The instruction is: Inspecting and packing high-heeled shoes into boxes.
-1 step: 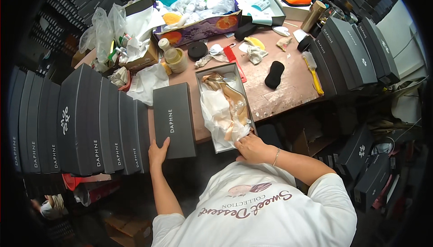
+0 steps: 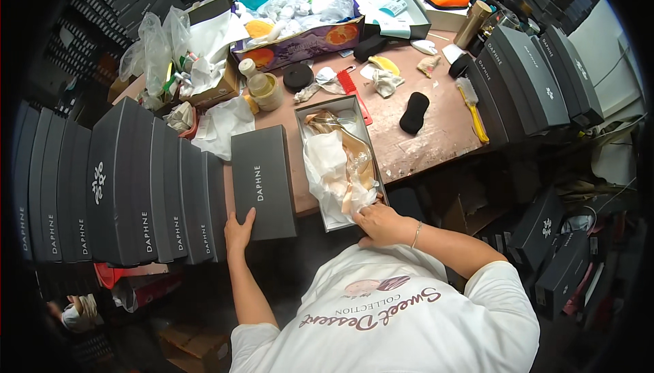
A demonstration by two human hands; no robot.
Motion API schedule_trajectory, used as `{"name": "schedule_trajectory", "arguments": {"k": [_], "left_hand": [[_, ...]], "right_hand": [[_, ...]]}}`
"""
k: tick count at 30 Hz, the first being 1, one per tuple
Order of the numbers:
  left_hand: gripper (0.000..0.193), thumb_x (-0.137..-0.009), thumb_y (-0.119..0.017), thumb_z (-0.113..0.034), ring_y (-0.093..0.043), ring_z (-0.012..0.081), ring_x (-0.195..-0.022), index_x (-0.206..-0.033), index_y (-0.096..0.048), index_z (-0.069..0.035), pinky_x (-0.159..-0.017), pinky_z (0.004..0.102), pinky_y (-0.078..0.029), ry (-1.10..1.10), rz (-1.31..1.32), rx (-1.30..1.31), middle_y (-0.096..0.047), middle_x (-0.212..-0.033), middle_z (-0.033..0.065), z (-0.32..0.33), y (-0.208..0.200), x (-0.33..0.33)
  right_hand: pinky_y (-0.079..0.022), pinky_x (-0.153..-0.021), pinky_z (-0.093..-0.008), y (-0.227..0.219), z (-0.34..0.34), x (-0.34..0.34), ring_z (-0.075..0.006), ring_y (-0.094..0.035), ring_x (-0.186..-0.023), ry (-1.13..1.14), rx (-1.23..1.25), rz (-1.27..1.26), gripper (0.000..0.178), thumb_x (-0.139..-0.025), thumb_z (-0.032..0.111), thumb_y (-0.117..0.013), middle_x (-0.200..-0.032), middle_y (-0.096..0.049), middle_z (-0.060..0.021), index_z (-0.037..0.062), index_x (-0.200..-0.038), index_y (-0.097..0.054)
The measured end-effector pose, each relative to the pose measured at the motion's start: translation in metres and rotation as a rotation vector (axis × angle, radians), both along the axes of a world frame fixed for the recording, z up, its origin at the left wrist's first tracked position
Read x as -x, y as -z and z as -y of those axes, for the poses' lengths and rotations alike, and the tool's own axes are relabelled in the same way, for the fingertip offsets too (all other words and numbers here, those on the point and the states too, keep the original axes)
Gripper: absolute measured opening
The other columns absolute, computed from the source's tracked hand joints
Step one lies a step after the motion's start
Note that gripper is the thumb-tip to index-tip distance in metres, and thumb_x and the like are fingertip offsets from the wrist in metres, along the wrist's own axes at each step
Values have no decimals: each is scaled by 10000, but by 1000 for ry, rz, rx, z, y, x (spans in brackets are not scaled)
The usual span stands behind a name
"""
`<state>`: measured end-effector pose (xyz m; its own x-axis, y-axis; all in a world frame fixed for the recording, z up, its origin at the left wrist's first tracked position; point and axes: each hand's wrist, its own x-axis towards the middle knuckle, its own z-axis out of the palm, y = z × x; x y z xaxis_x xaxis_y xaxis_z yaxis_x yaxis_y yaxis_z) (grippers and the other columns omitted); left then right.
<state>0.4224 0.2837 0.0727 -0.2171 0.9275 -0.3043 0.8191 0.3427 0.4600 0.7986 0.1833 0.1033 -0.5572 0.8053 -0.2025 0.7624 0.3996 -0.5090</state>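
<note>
A dark grey shoebox lid (image 2: 261,175) lies at the table's front edge; whether a box is under it I cannot tell. My left hand (image 2: 238,232) grips its near left corner, thumb on top and fingers along the side. Right of it, an open shoebox (image 2: 376,181) juts over the edge. Shiny tan and gold shoes (image 2: 355,153) lie in it, partly covered by white tissue paper (image 2: 325,162). My right hand (image 2: 383,225) is closed at the box's near right corner, against the tissue; its fingertips are partly hidden.
Upright dark shoeboxes stand in rows at the left (image 2: 121,182) and right (image 2: 524,80). Behind lie a red brush (image 2: 351,87), a black sponge (image 2: 414,113), a yellow-handled brush (image 2: 472,111), a bottle in a jar (image 2: 262,87) and a purple carton (image 2: 306,42) of wadded paper.
</note>
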Motion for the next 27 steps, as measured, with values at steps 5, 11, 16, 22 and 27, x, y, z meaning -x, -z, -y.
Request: {"name": "schedule_trajectory", "arguments": {"k": [5,11,16,22,27], "left_hand": [[799,-836,-660,-603,-533,302,-1224,-1313,-528,24,-1018,383,-410,-274,606,117,-573,-1295,209,8,-2,-6],[618,-923,-650,-438,-543,226,-1204,-1313,-514,21,-997,343,-447,-333,1203,6,-572,-1290,136,25,-4,7],[554,-949,-632,-338,-593,210,-1126,-1334,-477,29,-969,341,-486,-235,1379,-31,-596,-1235,122,35,-70,-46],[622,-963,-619,-289,-593,193,-1081,-1415,-365,54,-955,321,-460,392,1152,-21,-611,-1193,130,51,-95,-169],[419,-834,-696,-165,-583,289,-1061,-1220,-620,-20,-943,394,-451,1079,454,-428,-636,-1041,126,36,-103,-192]], "right_hand": [[-532,-650,-446,1,-32,19,-364,-675,-755,11,-6,211,657,-766,368,-768,-824,-670,-152,64,-1266,-470],[-536,-675,-418,-64,-20,10,-315,-680,-802,154,-18,125,554,-774,376,-768,-845,-668,-149,69,-1202,-596],[-535,-781,-353,-101,-3,-35,-268,-661,-939,498,-5,-426,673,-853,360,-722,-1079,-633,-172,62,-1398,-463],[-501,-903,-290,-54,-18,-51,-183,-615,-1053,937,251,-1427,630,-956,290,-632,-1264,-575,-135,0,-1439,-349],[-564,-894,-420,-31,29,-129,-276,-668,-1037,1005,624,-2151,456,-946,411,-602,-1140,-675,-144,42,-1214,-606]]}}
